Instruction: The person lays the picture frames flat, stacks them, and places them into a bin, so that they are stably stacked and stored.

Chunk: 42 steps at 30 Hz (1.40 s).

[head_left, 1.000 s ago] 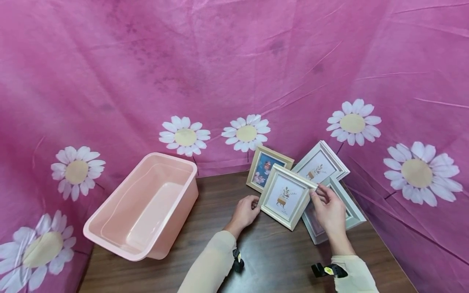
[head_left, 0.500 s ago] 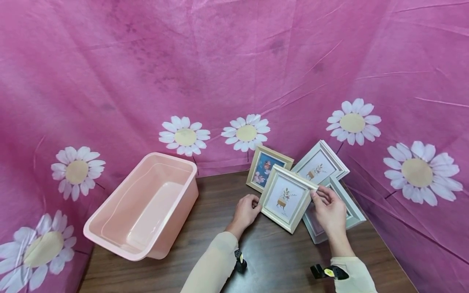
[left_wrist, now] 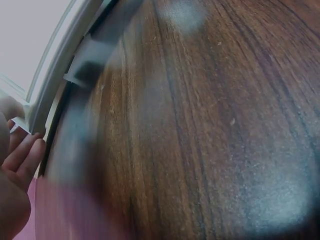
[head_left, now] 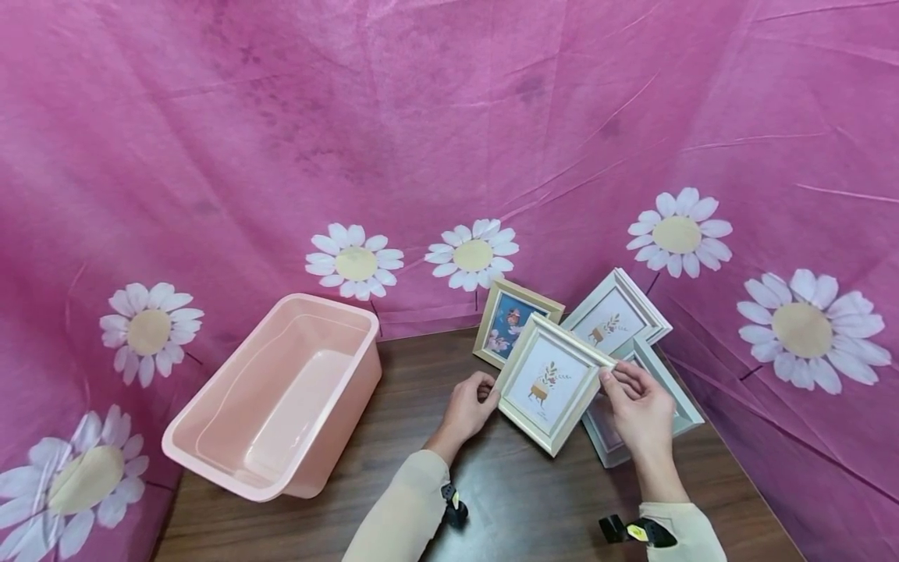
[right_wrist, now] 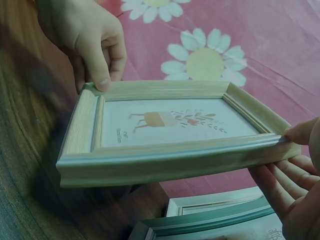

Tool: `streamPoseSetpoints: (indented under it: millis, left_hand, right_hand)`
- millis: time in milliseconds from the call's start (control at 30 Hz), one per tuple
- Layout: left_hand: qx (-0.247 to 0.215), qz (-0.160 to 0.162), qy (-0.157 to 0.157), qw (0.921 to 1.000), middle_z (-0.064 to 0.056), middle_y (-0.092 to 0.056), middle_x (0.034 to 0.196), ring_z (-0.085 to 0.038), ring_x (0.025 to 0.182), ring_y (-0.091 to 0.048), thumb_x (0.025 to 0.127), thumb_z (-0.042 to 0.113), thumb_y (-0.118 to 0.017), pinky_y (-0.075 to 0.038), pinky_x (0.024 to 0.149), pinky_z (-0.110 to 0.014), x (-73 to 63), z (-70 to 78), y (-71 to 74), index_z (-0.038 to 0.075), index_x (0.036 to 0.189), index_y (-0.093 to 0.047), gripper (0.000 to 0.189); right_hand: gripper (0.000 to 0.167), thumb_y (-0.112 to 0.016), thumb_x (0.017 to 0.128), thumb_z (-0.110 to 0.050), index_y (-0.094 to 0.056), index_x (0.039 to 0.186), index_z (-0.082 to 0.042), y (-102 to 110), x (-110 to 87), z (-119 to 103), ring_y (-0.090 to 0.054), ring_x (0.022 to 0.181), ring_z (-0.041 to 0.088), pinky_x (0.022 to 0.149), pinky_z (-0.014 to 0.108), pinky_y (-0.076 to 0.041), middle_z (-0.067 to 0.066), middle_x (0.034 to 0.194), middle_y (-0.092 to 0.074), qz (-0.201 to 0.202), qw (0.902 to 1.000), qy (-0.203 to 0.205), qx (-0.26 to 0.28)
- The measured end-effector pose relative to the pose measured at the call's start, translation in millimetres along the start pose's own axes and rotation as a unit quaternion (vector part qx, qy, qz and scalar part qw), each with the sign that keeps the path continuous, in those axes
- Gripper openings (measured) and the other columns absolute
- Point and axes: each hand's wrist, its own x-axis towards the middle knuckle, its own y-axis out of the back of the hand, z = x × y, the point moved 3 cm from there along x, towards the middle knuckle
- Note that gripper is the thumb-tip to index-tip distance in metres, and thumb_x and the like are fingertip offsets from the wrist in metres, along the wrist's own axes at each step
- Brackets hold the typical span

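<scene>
A cream picture frame (head_left: 551,381) with a potted-plant print is held up off the table, its face tilted upward. My left hand (head_left: 466,410) pinches its left corner, thumb on top and fingers beneath, as the left wrist view shows. At the opposite corner my right hand (head_left: 644,412) grips the edge between thumb and fingers; in the right wrist view those fingers lie under the frame (right_wrist: 175,170). Behind it are a tan frame (head_left: 509,322) with a blue flower picture and a white frame (head_left: 612,318). A pale green-grey frame (head_left: 663,390) is partly hidden by my right hand.
A pink plastic basin (head_left: 342,414) stands at the left of the brown wood-grain table (head_left: 527,515), with nothing visible inside. Pink cloth (head_left: 449,117) printed with daisies surrounds the table at the back and sides.
The cream frame has shifted slightly toward me and its lower corner has dropped lower in view. My right hand has moved slightly right. The other frames and the basin stay put.
</scene>
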Motion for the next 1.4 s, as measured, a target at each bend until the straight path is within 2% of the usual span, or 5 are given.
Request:
streamPoseSetpoints:
  millis: [267, 467, 767, 1167, 1400]
  left_hand:
    - [-0.018, 0.007, -0.03, 0.9994, -0.013, -0.08, 0.101, -0.024, 0.094, -0.076, 0.096, 0.005, -0.073, -0.064, 0.087, -0.034, -5.2, -2.2, 5.0, 0.001, 0.108, -0.073, 0.013]
    - [-0.036, 0.001, -0.044, 0.9984, -0.014, -0.079, 0.1, -0.024, 0.092, -0.074, 0.093, 0.002, -0.075, -0.065, 0.087, -0.039, -9.7, 0.2, 8.6, -0.001, 0.112, -0.072, 0.019]
    - [-0.039, 0.019, -0.067, 0.9968, -0.013, -0.076, 0.097, -0.024, 0.089, -0.071, 0.091, 0.004, -0.076, -0.064, 0.083, -0.037, -17.9, 2.8, 14.3, -0.002, 0.111, -0.072, 0.021]
    - [-0.064, 0.037, -0.062, 0.9953, -0.013, -0.077, 0.1, -0.016, 0.09, -0.071, 0.092, 0.004, -0.076, -0.063, 0.084, -0.027, -28.4, 1.2, 29.4, -0.001, 0.112, -0.075, 0.021]
    - [-0.111, 0.038, -0.051, 0.9918, -0.014, -0.077, 0.102, -0.018, 0.093, -0.071, 0.093, 0.004, -0.077, -0.065, 0.088, -0.034, -33.6, -5.6, 37.9, 0.0, 0.115, -0.075, 0.022]
  right_hand:
    - [0.03, -0.075, 0.096, 0.002, -0.068, 0.124, 0.012, 1.0, -2.1, 0.0, -0.073, 0.068, -0.006, 0.063, 0.012, -0.059, -0.021, 0.078, -0.076, 0.01, 0.9985, -0.028, 0.045]
    - [0.029, -0.076, 0.095, 0.001, -0.069, 0.122, 0.009, 2.9, -3.8, -1.4, -0.073, 0.069, -0.007, 0.063, 0.012, -0.059, -0.022, 0.076, -0.075, 0.018, 0.9987, -0.035, 0.033]
    - [0.026, -0.078, 0.094, 0.0, -0.07, 0.118, 0.008, 2.0, -8.3, -6.0, -0.072, 0.068, -0.006, 0.061, 0.011, -0.058, -0.02, 0.076, -0.075, 0.022, 0.9987, -0.031, 0.033]
    - [0.017, -0.078, 0.092, 0.006, -0.074, 0.103, -0.005, -4.4, -15.9, -14.7, -0.075, 0.064, 0.0, 0.058, 0.015, -0.059, -0.011, 0.076, -0.078, 0.02, 0.9945, -0.026, 0.099]
    - [0.017, -0.078, 0.092, 0.006, -0.074, 0.104, -0.006, -9.7, -19.8, -19.2, -0.075, 0.065, 0.001, 0.062, 0.015, -0.061, -0.01, 0.077, -0.078, 0.007, 0.994, -0.034, 0.103]
